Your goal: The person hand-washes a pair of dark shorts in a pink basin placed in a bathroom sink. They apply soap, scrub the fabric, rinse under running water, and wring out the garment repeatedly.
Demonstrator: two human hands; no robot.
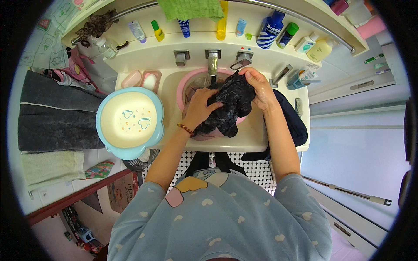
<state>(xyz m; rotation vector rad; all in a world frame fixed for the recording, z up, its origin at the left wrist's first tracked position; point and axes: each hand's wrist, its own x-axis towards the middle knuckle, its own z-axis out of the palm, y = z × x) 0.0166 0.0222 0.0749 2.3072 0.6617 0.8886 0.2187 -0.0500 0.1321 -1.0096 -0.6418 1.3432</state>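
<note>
A dark, wet garment with traces of suds is stretched between my two hands above a pink basin. My right hand pinches its upper right edge, thumb against the cloth. On the left side, my left hand grips a fold, with the thumb pointing right across it. Much of the basin is hidden beneath the garment, though some sheer brownish cloth shows at its left inside. The basin sits in a cream sink, under a metal faucet. What the fingertips hold under the folds is hidden.
A light-blue-rimmed basin stands left of the sink, near a soap dish. Dark cloth drapes over the right counter. Bottles and tubes, including a blue bottle, line the back ledge. Grey towels hang at left.
</note>
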